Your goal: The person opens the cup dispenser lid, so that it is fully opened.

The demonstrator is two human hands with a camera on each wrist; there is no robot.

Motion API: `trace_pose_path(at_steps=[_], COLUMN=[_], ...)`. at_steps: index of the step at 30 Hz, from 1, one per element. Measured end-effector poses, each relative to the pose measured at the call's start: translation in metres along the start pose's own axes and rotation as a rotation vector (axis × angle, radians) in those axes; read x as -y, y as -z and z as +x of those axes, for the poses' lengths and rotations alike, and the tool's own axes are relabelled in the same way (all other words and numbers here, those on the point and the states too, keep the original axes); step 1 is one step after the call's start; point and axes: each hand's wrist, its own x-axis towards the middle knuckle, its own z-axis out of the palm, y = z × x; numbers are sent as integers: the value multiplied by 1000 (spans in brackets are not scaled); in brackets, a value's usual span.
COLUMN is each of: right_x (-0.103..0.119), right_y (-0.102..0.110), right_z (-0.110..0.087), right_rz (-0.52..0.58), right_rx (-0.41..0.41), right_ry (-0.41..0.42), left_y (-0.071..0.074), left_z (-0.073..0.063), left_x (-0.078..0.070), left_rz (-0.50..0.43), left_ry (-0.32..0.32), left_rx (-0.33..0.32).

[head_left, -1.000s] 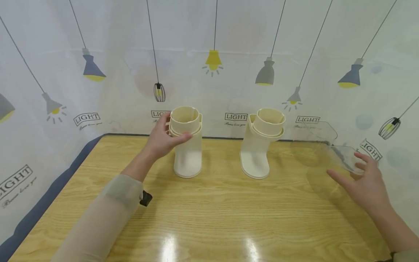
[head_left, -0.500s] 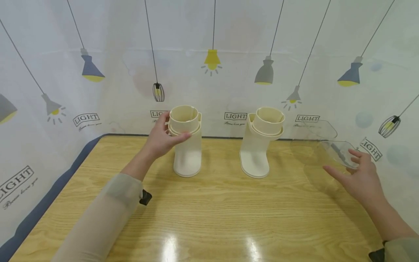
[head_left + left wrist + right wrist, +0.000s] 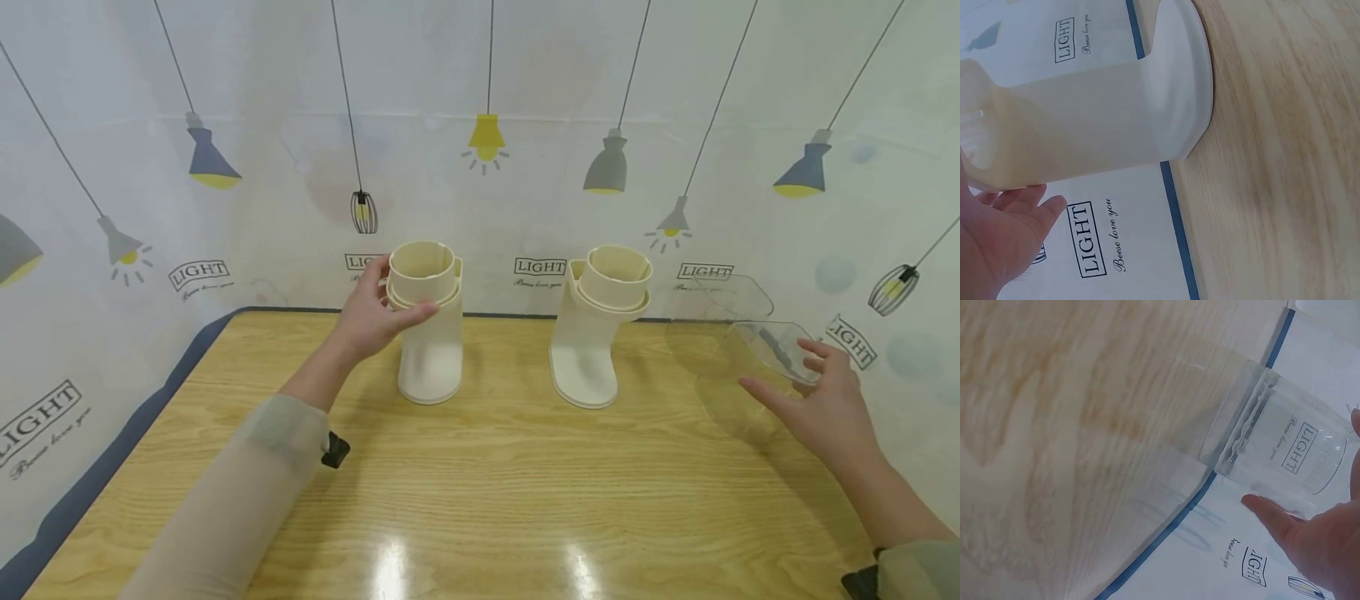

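Observation:
Two cream plastic stands, each with a round collar at the top and a rounded foot, stand upright on the wooden table. My left hand (image 3: pixel 375 321) grips the collar of the left stand (image 3: pixel 431 358), its thumb across the front and its fingers behind. The right stand (image 3: pixel 585 350) is untouched. At the right, my right hand (image 3: pixel 828 408) holds a clear canister (image 3: pixel 738 404), with the thumb at the near side and the fingers at the rim. In the right wrist view the transparent wall of the clear canister (image 3: pixel 1291 431) shows beside the thumb.
Another clear container (image 3: pixel 693 337) stands behind the held one, its outline faint. A fabric backdrop (image 3: pixel 300 150) printed with lamps rises along the table's back and sides. The wooden table (image 3: pixel 480 483) stretches out in front of the stands.
Since one second ago, my right hand has shifted slightly left and away from me together with the clear canister. The left hand and both stands stay in place.

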Motion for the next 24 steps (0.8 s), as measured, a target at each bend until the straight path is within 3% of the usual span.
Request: trace_pose_path(at_steps=[5,10,14,20,24], right_x=[1,12,31,64,82], right_y=[3,5,3,-7,-20], right_z=[-2,-11,-18,-27,-35], right_rz=[-30,2,57,146,123], right_rx=[-53,-172,-268,-307,-299], right_ry=[-29,-37,3,132,320], left_y=[-2,-3,-3,0,1], left_z=[1,2,2,0,-9], left_x=[1,1,1,5,11], left_rz=[-5,-9,-15,-16,-19], left_ry=[-2,-6,-12,-28,-46], left_rx=[7,13,7,-5,-54])
